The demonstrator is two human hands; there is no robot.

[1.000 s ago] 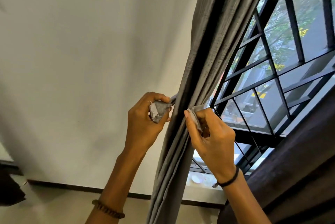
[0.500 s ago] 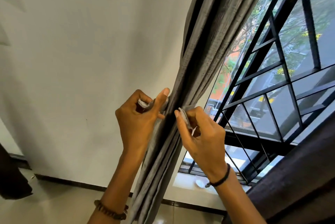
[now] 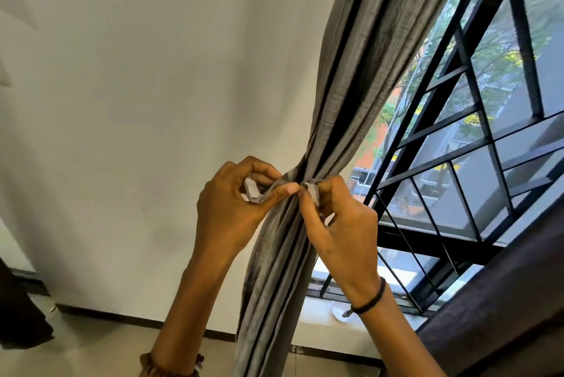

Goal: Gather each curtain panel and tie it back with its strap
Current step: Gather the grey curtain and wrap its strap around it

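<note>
Dark cloth (image 3: 18, 309), hanging at the far-left edge above a pale tiled floor (image 3: 91, 346); only part shows. White plastered wall (image 3: 137, 86), with a dark skirting strip along its foot.

Left hand (image 3: 232, 212): fingers curled round one pale-lined end of a grey fabric strap (image 3: 254, 193), thumb stretched towards the curtain. Brown beaded bracelet (image 3: 152, 367) on the wrist.

Grey woven curtain panel (image 3: 360, 71): hangs between wall and window, drawn into tight lengthwise folds. It is narrowest at hand height, where the strap meets it on both sides, and looser below, running past the lower edge.

Right hand (image 3: 338, 224): thumb and fingers pinch the strap's other pale end, just in front of the folds. Black cord wristband (image 3: 370, 300) on the wrist. The two hands sit close together, fingertips almost touching, each clamped on its own strap end; the ends are not yet joined.

Black metal window grille (image 3: 476, 129), right of the panel, with trees and buildings beyond the glass. Small white dish (image 3: 338, 314) on the sill, partly hidden by the right wrist. Dark brown curtain (image 3: 503, 300) fills the lower-right corner.
</note>
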